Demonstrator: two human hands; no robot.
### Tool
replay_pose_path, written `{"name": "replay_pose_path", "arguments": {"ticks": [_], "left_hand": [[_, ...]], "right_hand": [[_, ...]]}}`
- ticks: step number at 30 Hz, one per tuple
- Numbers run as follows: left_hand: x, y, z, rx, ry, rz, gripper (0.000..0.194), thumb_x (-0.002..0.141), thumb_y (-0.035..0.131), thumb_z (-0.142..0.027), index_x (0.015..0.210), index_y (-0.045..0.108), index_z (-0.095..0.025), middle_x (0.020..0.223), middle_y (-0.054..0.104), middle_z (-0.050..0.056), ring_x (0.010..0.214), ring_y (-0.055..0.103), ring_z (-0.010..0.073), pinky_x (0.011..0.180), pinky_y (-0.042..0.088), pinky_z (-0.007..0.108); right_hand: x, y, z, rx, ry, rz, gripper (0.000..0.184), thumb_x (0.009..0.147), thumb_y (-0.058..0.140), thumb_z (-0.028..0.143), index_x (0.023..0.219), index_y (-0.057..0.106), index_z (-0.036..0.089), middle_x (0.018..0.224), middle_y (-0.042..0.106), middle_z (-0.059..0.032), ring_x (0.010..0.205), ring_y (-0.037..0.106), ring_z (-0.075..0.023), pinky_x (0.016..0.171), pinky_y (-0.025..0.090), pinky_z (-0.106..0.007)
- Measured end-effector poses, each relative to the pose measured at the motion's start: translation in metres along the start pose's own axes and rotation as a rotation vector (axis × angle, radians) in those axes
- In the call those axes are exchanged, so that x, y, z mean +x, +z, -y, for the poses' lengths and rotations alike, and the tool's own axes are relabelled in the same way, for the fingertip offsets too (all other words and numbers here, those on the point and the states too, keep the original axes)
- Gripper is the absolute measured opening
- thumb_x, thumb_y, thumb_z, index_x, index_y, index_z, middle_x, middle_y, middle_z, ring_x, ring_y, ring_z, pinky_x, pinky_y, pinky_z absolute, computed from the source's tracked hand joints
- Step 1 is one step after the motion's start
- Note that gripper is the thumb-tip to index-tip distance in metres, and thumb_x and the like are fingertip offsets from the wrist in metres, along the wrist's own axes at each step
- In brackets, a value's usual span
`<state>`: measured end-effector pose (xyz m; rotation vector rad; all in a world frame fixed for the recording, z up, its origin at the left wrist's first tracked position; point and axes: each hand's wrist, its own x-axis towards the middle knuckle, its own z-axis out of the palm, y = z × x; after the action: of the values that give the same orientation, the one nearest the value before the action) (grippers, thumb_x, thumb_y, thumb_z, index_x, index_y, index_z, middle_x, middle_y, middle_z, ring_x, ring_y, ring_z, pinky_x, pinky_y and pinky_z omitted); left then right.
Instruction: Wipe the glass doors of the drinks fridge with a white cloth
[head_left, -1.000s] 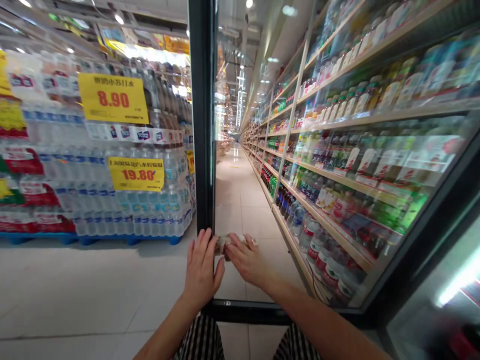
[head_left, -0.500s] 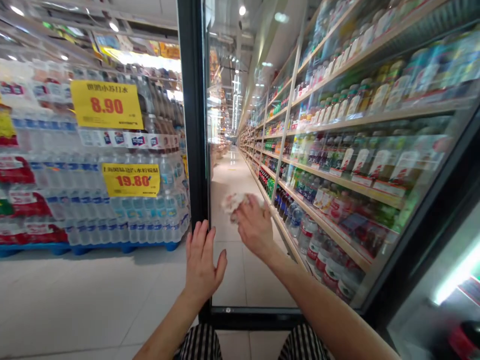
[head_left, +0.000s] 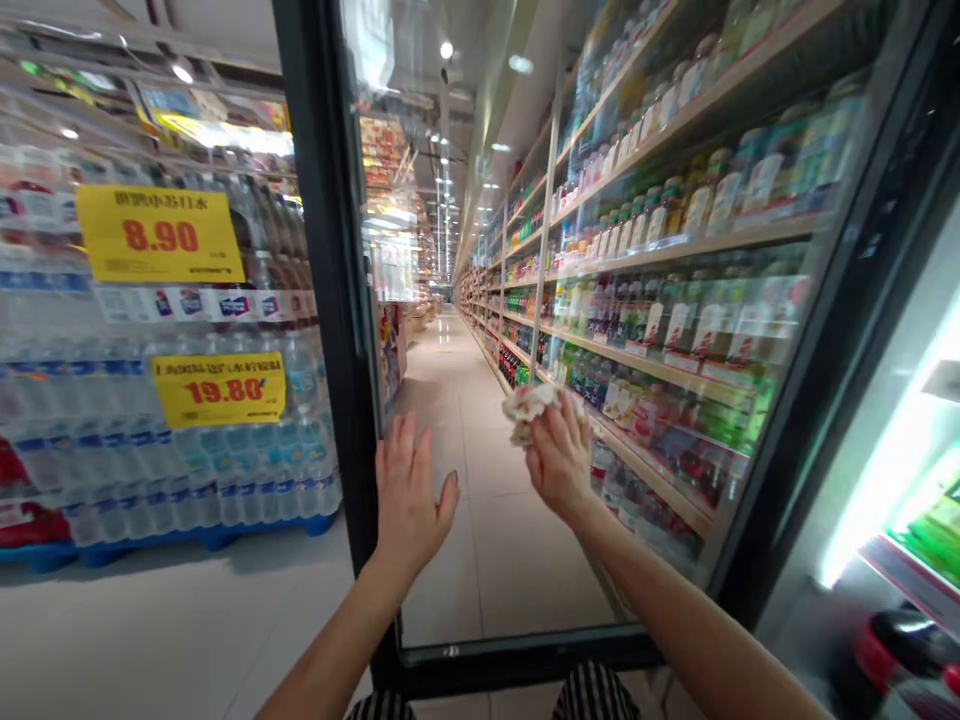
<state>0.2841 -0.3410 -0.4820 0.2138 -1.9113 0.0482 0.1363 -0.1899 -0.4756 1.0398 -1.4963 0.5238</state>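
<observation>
A glass door (head_left: pixel 480 560) in a black frame (head_left: pixel 330 300) stands before me, and bottle shelves show in its pane. My right hand (head_left: pixel 561 460) presses a crumpled whitish cloth (head_left: pixel 525 408) to the glass, near the middle of the pane. Its fingers are closed over the cloth. Near the lower left side of the door, my left hand (head_left: pixel 411 495) lies flat at the glass beside the frame. Its fingers are stretched out and it holds nothing.
Shrink-wrapped bottle packs (head_left: pixel 172 450) are stacked on a blue pallet (head_left: pixel 217 538) at the left, with yellow price signs (head_left: pixel 161 235). A lit cooler with bottles (head_left: pixel 900 640) is at the right. Pale tiles (head_left: pixel 150 630) cover the floor.
My right hand has moved the cloth rightward across the glass. The left hand stays flat by the frame. The view has turned slightly right, showing more of the lit cooler.
</observation>
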Motion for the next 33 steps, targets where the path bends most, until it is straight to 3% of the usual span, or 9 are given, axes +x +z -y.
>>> {"name": "replay_pose_path", "arguments": {"ticks": [4, 8, 10, 15, 21, 27, 31, 33], "left_hand": [[0.002, 0.009, -0.009, 0.035, 0.027, 0.04, 0.066, 0.08, 0.048, -0.024, 0.138, 0.019, -0.016, 0.144, 0.023, 0.017, 0.135, 0.017, 0.028, 0.106, 0.019, 0.052], [0.004, 0.02, -0.018, 0.029, 0.057, 0.007, 0.067, 0.08, 0.048, -0.025, 0.139, 0.016, -0.016, 0.144, 0.023, 0.017, 0.135, 0.016, 0.0273, 0.107, 0.016, 0.052], [0.005, 0.024, -0.022, 0.015, 0.066, 0.01, 0.067, 0.081, 0.048, -0.025, 0.139, 0.016, -0.017, 0.145, 0.023, 0.016, 0.135, 0.016, 0.0275, 0.106, 0.017, 0.053], [0.003, 0.032, -0.028, 0.012, 0.078, 0.035, 0.066, 0.08, 0.048, -0.024, 0.139, 0.018, -0.017, 0.145, 0.023, 0.016, 0.135, 0.017, 0.028, 0.106, 0.017, 0.053], [0.005, 0.042, -0.045, 0.016, 0.111, 0.0, 0.064, 0.079, 0.05, -0.024, 0.136, 0.023, -0.013, 0.142, 0.027, 0.019, 0.136, 0.015, 0.0281, 0.106, 0.013, 0.054], [0.017, 0.047, -0.059, 0.029, 0.184, -0.004, 0.06, 0.078, 0.05, -0.023, 0.133, 0.029, -0.011, 0.138, 0.034, 0.02, 0.135, 0.018, 0.0259, 0.107, 0.015, 0.051], [0.025, 0.052, -0.07, -0.002, 0.192, -0.023, 0.061, 0.078, 0.049, -0.024, 0.135, 0.027, -0.013, 0.139, 0.033, 0.018, 0.135, 0.019, 0.0259, 0.107, 0.013, 0.051], [0.028, 0.055, -0.074, -0.014, 0.201, -0.01, 0.06, 0.078, 0.049, -0.024, 0.134, 0.029, -0.013, 0.139, 0.034, 0.017, 0.135, 0.02, 0.0256, 0.108, 0.012, 0.05]], "right_hand": [[-0.022, -0.006, -0.004, 0.029, -0.161, 0.131, 0.029, 0.079, 0.045, 0.015, 0.103, 0.06, 0.019, 0.115, 0.057, -0.0064, 0.132, 0.026, -0.0228, 0.108, 0.02, -0.046], [-0.003, -0.01, -0.027, -0.077, 0.117, -0.013, 0.038, 0.082, 0.04, 0.019, 0.118, 0.051, 0.015, 0.132, 0.043, -0.0142, 0.135, 0.017, -0.0275, 0.104, 0.024, -0.05], [-0.004, -0.01, -0.029, -0.094, 0.165, -0.044, 0.039, 0.082, 0.039, 0.02, 0.119, 0.051, 0.013, 0.132, 0.042, -0.0161, 0.135, 0.017, -0.0291, 0.104, 0.024, -0.051], [-0.04, -0.01, -0.019, 0.011, -0.1, 0.117, 0.027, 0.079, 0.044, 0.015, 0.1, 0.06, 0.02, 0.112, 0.057, -0.0067, 0.132, 0.026, -0.0234, 0.107, 0.021, -0.046], [-0.023, -0.015, -0.045, -0.104, 0.168, -0.051, 0.038, 0.081, 0.04, 0.019, 0.117, 0.051, 0.013, 0.13, 0.042, -0.0174, 0.134, 0.019, -0.0306, 0.102, 0.028, -0.052], [-0.04, -0.022, -0.052, -0.06, 0.018, 0.059, 0.032, 0.078, 0.041, 0.013, 0.107, 0.055, 0.017, 0.117, 0.053, -0.0113, 0.132, 0.026, -0.0266, 0.103, 0.028, -0.049], [-0.028, -0.025, -0.077, -0.147, 0.19, -0.098, 0.04, 0.082, 0.039, 0.018, 0.121, 0.047, 0.015, 0.129, 0.042, -0.0167, 0.134, 0.02, -0.0298, 0.102, 0.029, -0.052], [-0.033, -0.026, -0.082, -0.153, 0.216, -0.101, 0.04, 0.082, 0.038, 0.019, 0.121, 0.046, 0.015, 0.13, 0.041, -0.0172, 0.134, 0.02, -0.0303, 0.101, 0.03, -0.053]]}}
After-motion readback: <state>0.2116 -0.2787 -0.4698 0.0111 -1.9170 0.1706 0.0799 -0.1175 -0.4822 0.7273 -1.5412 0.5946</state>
